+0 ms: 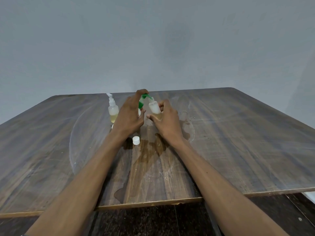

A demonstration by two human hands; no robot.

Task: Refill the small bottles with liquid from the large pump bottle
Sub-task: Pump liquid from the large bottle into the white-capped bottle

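Note:
My left hand (130, 114) is wrapped round the large pump bottle, of which mostly the green pump head (142, 100) shows; a finger lies on top of the pump. The green spout points at the open mouth of a small frosted bottle (154, 108), which my right hand (167, 120) grips, tilted toward the spout. Yellowish liquid sits low in that bottle. To the left, a second small bottle (113, 110) with a white pump top stands upright on the table, partly filled with yellow liquid.
A white screw cap (136, 140) lies on the wooden table (238, 142) just below my left wrist. Spilled liquid (150, 150) darkens the wood in front of my hands, and another wet patch (120, 191) lies near the front edge. A grey wall stands behind.

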